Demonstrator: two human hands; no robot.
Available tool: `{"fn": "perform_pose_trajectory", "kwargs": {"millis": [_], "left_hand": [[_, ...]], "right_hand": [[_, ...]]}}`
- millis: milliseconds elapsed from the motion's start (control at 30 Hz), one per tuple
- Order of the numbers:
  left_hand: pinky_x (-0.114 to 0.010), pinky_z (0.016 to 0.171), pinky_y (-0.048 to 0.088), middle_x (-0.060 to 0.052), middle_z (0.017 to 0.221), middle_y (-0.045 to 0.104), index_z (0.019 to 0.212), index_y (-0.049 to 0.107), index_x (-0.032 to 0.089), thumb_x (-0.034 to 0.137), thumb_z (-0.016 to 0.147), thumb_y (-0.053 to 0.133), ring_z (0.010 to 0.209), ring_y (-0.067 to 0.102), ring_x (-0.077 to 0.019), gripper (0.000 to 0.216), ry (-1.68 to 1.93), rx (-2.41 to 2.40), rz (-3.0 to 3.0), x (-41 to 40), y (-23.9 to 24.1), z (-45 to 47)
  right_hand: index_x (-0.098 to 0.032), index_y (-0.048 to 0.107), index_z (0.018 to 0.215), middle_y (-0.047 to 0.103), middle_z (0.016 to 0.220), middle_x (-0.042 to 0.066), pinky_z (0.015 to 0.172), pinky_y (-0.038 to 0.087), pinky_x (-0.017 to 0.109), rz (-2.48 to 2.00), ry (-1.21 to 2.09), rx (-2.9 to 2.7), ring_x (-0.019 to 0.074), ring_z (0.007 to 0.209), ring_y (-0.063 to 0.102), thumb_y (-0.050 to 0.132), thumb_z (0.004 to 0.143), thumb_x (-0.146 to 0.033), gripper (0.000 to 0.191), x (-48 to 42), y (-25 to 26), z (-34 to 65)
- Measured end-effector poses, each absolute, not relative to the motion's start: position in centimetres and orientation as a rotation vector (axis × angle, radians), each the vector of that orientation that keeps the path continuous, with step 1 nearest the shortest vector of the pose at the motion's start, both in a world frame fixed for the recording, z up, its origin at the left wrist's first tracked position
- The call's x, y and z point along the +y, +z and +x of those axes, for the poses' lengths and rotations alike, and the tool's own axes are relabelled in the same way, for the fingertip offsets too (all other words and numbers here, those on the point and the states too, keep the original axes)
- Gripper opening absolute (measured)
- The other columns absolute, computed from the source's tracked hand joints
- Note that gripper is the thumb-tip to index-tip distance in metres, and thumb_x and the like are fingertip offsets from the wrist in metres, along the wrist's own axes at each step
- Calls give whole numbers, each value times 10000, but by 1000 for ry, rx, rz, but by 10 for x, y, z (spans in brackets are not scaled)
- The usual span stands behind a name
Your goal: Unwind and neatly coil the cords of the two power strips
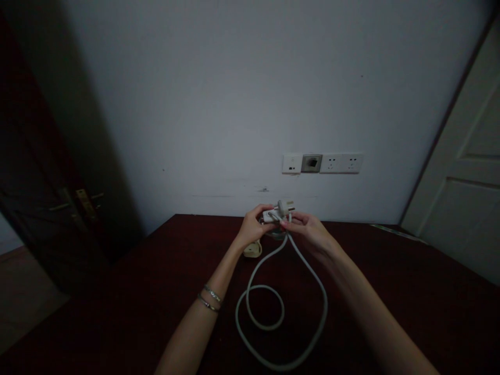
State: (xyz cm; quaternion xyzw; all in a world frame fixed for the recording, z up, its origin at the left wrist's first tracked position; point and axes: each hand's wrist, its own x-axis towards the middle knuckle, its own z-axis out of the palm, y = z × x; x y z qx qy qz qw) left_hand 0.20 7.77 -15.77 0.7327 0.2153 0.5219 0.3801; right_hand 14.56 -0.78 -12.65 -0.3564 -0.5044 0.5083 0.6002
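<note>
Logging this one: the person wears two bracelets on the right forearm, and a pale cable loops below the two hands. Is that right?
Not quite. In the head view, the two bracelets are on the left forearm, not the right. The rest stands: a pale cable loops below the left hand and the right hand.

A dark red table [136, 286] stands with its far edge along the wall [219, 104]. On its top, a pale cable [325, 304] lies in loose, overlapping loops. Left of where the cable rises, near its loops, sits a cream block [252, 251], partly hidden. A thin strip [398, 232] lies at the table's far right edge.
</note>
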Motion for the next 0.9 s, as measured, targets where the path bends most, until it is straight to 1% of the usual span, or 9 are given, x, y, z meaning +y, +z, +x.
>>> {"fn": "perform_pose_trajectory", "kwargs": {"millis": [100,200,333,500,567,667,733,800,900], "left_hand": [[-288,821,447,-77,1035,633,1021,599,136,148,569,768,934,590,-181,483,1334,538,1908,81,-161,1],[-296,825,451,-84,1041,634,1035,602,132,176,570,777,938,589,-187,499,1334,550,1927,83,-162,0],[-313,834,458,-97,1003,646,1040,602,108,211,547,796,914,599,-195,540,1344,578,1872,80,-159,2],[-310,816,465,-91,986,652,1048,609,116,220,545,798,892,602,-191,548,1334,610,1892,79,-158,3],[-307,798,469,-88,974,658,1048,615,117,228,544,799,876,605,-190,548,1302,622,1918,79,-157,1],[-321,819,461,-95,989,664,1046,632,117,227,547,797,889,604,-198,537,1241,664,1980,78,-152,-6],[-343,849,450,-111,1032,658,1060,639,114,234,544,799,922,599,-211,554,1189,691,2017,75,-146,-12],[-359,860,448,-125,1062,652,1083,638,113,254,561,792,937,598,-220,562,1112,665,2034,72,-140,-16],[-360,852,455,-127,1047,660,1099,637,112,276,618,757,922,606,-216,522,980,558,2052,67,-134,-19]], "right_hand": [[-169,624,842,693,785,44,795,484,339,-810,1153,-1079,190,750,652,812,475,-229,417,-5,-128,147],[-198,576,880,681,734,10,742,502,337,-805,1100,-976,174,679,645,816,467,-209,478,-5,-128,145],[-189,588,867,661,697,-2,681,509,291,-729,1049,-941,142,623,616,802,519,-269,417,-6,-129,141],[-208,604,867,663,748,-5,637,503,268,-739,1052,-909,133,640,609,787,554,-270,368,-7,-131,141],[-206,612,861,670,837,14,649,504,272,-792,1016,-935,145,694,621,799,527,-268,387,-7,-129,144],[-191,623,830,663,922,39,699,503,293,-896,832,-1003,177,790,631,816,479,-279,410,-6,-126,150],[-180,619,818,669,905,47,746,498,316,-908,721,-1034,192,828,633,815,477,-289,408,-7,-124,152],[-174,611,835,683,871,53,776,493,335,-876,682,-1029,199,837,640,810,493,-290,413,-8,-122,153],[-173,591,852,689,801,41,770,498,346,-822,648,-955,187,768,653,813,500,-275,428,-9,-115,153]]}}
